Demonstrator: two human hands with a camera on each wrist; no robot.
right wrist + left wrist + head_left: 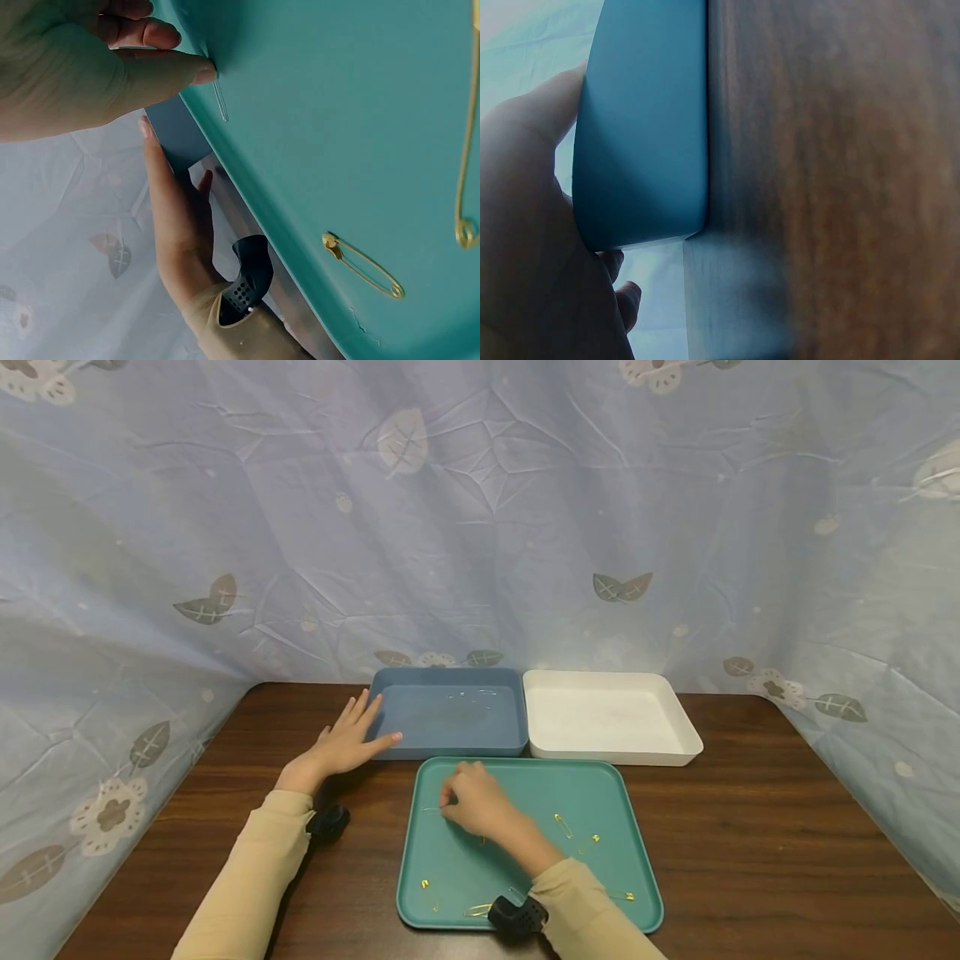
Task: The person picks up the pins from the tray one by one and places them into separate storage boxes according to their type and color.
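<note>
My right hand (480, 802) is over the left part of the green tray (525, 785). Thumb and forefinger pinch a thin silver wire piece (220, 100) with a narrow rounded end; its other end is hidden by the fingers. Gold safety pins (364, 266) lie about on the green tray, one (563, 825) to the right of this hand. My left hand (345, 742) rests at the left edge of the blue tray (450, 752), fingers straight and spread, thumb over the rim. Several small silver pieces (480, 692) lie inside the blue tray.
A white tray (600, 752) stands to the right of the blue one, behind the green tray. All sit on a dark wooden table (750, 827). A patterned cloth (480, 527) hangs behind and at both sides. Each wrist wears a black camera (327, 822).
</note>
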